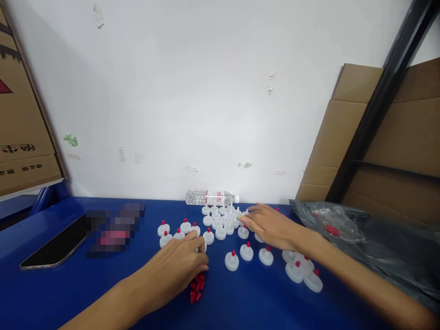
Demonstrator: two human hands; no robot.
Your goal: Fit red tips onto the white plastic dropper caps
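Note:
Several white round caps with red tips (232, 260) stand scattered on the blue table (68, 293). More white caps without red tips (220, 219) are bunched near the back. My left hand (175, 270) rests on the table with fingers curled, touching a white cap (203, 245); a small heap of loose red tips (196, 288) lies just under it. My right hand (271, 227) reaches toward the bunch of caps, its fingers stretched forward and close together, fingertips at a cap (243, 232). What the fingertips pinch is hidden.
A clear plastic water bottle (211, 197) lies on its side against the white wall. A dark phone (57, 247) lies at the left. A grey plastic bag (371, 243) with red pieces sits at the right. Cardboard boxes (388, 146) stand on both sides.

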